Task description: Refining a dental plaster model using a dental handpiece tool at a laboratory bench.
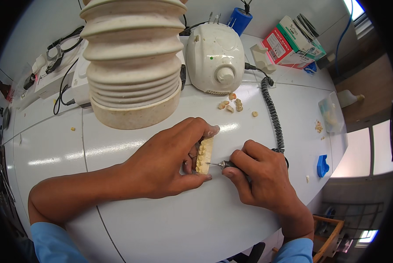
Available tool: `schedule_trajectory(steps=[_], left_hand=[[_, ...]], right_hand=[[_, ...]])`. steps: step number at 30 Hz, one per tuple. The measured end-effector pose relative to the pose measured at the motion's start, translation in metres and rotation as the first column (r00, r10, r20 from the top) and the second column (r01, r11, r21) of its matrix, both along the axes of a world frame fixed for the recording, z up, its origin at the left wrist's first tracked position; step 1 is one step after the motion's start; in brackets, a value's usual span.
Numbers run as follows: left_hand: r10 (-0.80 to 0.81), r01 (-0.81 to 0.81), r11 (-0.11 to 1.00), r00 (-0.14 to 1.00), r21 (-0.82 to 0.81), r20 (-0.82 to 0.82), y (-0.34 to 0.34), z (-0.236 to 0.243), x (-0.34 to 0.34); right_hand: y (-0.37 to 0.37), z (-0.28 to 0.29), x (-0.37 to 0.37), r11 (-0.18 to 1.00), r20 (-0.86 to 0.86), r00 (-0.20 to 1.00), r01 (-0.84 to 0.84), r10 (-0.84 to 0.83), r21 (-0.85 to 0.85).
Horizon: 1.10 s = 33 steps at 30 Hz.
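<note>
My left hand (170,158) grips a pale yellow dental model (205,154) upright between thumb and fingers, its row of teeth turned toward the palm. Closed around a dark rotary handpiece (226,165), my right hand (260,173) points its thin metal bur leftward. The bur's tip reaches the model's right face; whether it touches cannot be told. From the handpiece a coiled black cord (273,114) runs up to a white control unit (217,57) with a round knob. Several small yellowish pieces (230,106) lie on the table in front of that unit.
A ribbed white extraction hose (133,65) hangs over the white table (161,223), left of the control unit. Red and green boxes (288,46) stand at the back right, near a blue cylinder (239,21). A clear container (331,113) and a blue piece (323,166) sit along the right side.
</note>
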<state>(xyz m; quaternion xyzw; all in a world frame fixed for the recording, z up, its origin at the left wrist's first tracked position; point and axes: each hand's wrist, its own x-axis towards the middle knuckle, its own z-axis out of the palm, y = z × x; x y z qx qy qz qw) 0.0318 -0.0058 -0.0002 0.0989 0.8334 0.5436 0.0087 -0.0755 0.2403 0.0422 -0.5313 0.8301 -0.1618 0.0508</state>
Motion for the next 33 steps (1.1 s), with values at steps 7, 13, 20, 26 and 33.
schedule_trajectory(steps=[7, 13, 20, 26, 33], left_hand=[[-0.012, 0.012, 1.000, 0.999, 0.009, 0.040, -0.0004, 0.0021, 0.0000], [-0.014, 0.014, 1.000, 1.000, -0.018, 0.017, -0.0007, -0.0003, 0.0000], [-0.018, 0.018, 1.000, 1.000, -0.020, 0.009, -0.0012, -0.0004, -0.0006], [-0.027, 0.027, 0.999, 0.999, -0.019, 0.022, -0.0012, 0.0006, -0.0008], [-0.026, 0.026, 1.000, 0.999, -0.002, 0.032, -0.0019, 0.0022, -0.0005]], right_hand=[[0.0001, 0.0000, 0.0004, 1.000, 0.002, 1.000, -0.030, 0.030, -0.002], [-0.0006, 0.0015, 0.0000, 0.999, 0.005, 0.999, -0.037, 0.037, 0.000], [-0.0006, 0.0009, 0.0000, 0.999, 0.011, 0.999, -0.046, 0.046, -0.011], [-0.0001, 0.0023, -0.0002, 0.999, 0.020, 0.999, -0.033, 0.032, 0.006], [-0.0007, 0.0021, 0.0010, 1.000, 0.026, 0.999, -0.023, 0.023, 0.000]])
